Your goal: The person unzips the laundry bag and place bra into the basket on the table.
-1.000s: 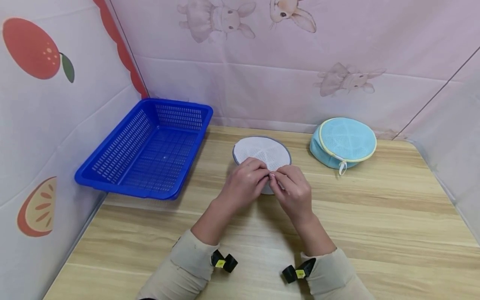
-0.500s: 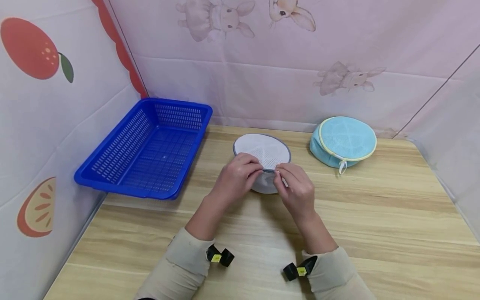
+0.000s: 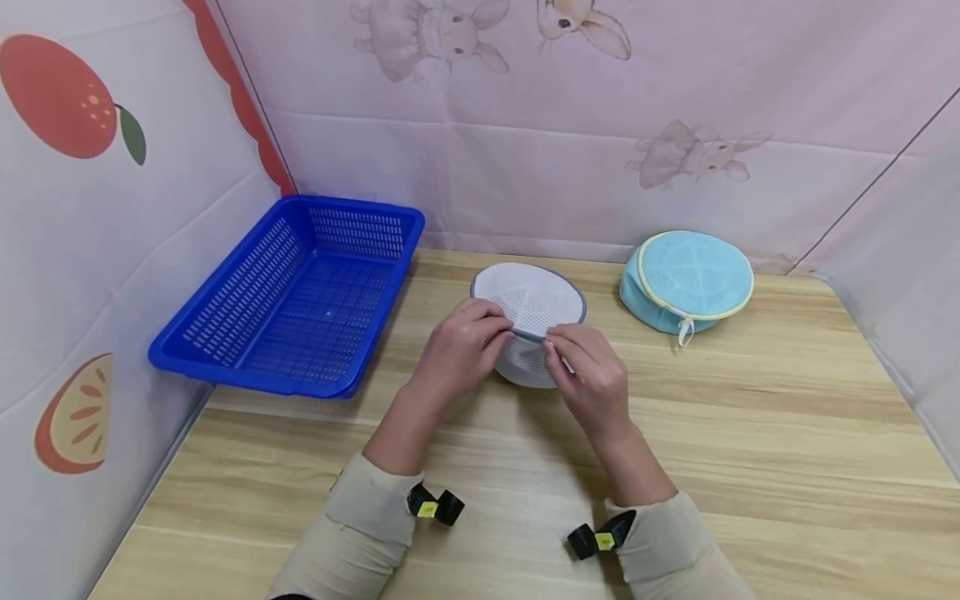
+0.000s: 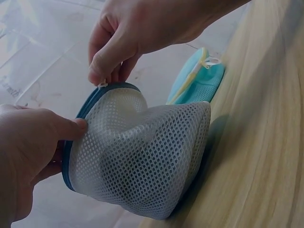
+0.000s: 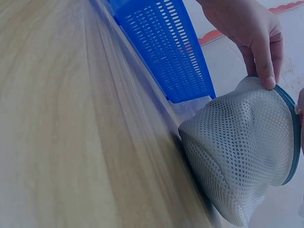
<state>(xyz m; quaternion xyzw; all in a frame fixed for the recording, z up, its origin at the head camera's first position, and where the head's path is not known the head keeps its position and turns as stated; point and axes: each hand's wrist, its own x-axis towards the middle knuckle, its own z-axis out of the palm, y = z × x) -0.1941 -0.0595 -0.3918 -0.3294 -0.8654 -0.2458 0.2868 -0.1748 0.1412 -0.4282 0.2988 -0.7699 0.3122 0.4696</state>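
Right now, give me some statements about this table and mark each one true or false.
The left hand holds the white mesh bag. True.
The right hand touches the light-blue bag. False: the right hand grips the white mesh bag.
The light-blue bag rests on the wooden table. True.
The blue basket stands right of both bags. False: the blue basket stands left of them.
The blue basket has slotted sides. True.

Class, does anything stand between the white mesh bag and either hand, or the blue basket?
Nothing visible separates the left hand or right hand from the white mesh bag: both pinch it at the rim. Towards the blue basket, only the left hand stands in between.
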